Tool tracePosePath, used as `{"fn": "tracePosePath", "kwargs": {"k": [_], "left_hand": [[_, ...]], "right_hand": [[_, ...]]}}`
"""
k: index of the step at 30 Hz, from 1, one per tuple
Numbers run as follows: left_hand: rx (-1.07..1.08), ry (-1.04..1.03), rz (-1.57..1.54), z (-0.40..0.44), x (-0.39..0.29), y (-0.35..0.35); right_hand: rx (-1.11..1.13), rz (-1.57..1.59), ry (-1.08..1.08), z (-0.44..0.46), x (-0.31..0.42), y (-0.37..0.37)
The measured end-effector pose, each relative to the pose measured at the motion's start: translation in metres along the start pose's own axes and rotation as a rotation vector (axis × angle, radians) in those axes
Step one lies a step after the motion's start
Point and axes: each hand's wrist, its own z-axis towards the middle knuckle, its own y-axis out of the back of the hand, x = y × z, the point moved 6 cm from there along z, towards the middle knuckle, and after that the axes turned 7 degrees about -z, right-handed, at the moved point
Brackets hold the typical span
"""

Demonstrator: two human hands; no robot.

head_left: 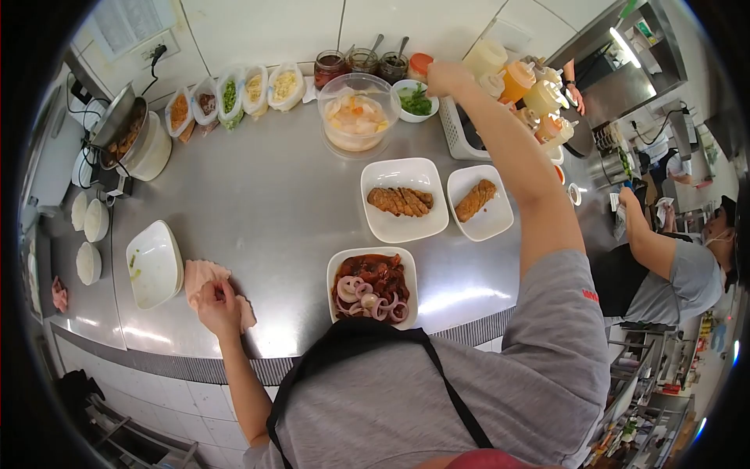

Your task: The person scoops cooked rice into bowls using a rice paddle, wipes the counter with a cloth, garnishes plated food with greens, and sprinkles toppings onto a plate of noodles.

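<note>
My left hand (218, 311) rests on a folded pink cloth (201, 279) with its fingers curled closed on it. Beside the cloth is a white dish (155, 270) with a few green scraps. My right hand (451, 79) reaches to the back, beside a bowl of chopped green herbs (414, 102) and a red-lidded jar (420, 66). Its fingers look closed; what they hold, if anything, is hidden. Under that arm stand a dish of sliced fried meat (400, 202) and another with a fried piece (475, 201). Nearest me is a dish of dark saucy meat with onion rings (372, 288).
Bags of toppings (286, 87), jars with spoons (364, 64) and a clear tub (357, 117) line the back. Sauce bottles (519, 80) crowd a basket (459, 133) on the right. Small rice bowls (89, 263) stand left. A co-worker (664, 266) works at right.
</note>
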Motion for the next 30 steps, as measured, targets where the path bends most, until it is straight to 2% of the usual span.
{"fn": "tracePosePath", "kwargs": {"k": [4, 6, 10, 12, 13, 15, 18, 20, 23, 25, 30], "left_hand": [[-0.015, 0.002, 0.001, 0.000, -0.006, 0.003], [-0.019, 0.011, -0.012, 0.000, -0.007, 0.003], [-0.004, 0.012, -0.011, 0.001, -0.005, 0.004], [0.014, 0.018, -0.013, -0.002, -0.006, 0.003], [0.000, 0.006, -0.005, -0.002, -0.009, 0.005], [-0.028, -0.006, -0.002, 0.004, -0.011, 0.004], [-0.042, -0.071, -0.023, -0.001, -0.011, 0.010], [-0.013, -0.015, -0.025, 0.002, -0.014, 0.007], [-0.027, -0.018, -0.016, 0.001, -0.008, 0.005], [-0.028, -0.017, -0.017, 0.001, -0.011, 0.007], [-0.015, 0.001, -0.030, 0.001, -0.010, 0.006]], "right_hand": [[-0.041, 0.019, 0.000, -0.001, -0.019, 0.020], [0.096, 0.014, -0.025, -0.009, -0.029, 0.029], [0.040, 0.147, -0.021, -0.007, -0.047, 0.031], [-0.110, -0.025, 0.180, -0.015, -0.028, 0.022], [-0.108, -0.019, 0.173, -0.021, -0.023, 0.019], [0.010, 0.027, -0.024, -0.023, -0.022, 0.015], [-0.129, 0.084, 0.051, -0.001, -0.040, -0.001], [-0.218, 0.100, 0.086, -0.004, -0.047, 0.009], [-0.118, 0.247, 0.020, -0.012, -0.060, 0.012], [-0.082, 0.525, 0.035, -0.022, -0.066, 0.013], [-0.095, 0.622, -0.015, -0.021, -0.080, 0.006]]}}
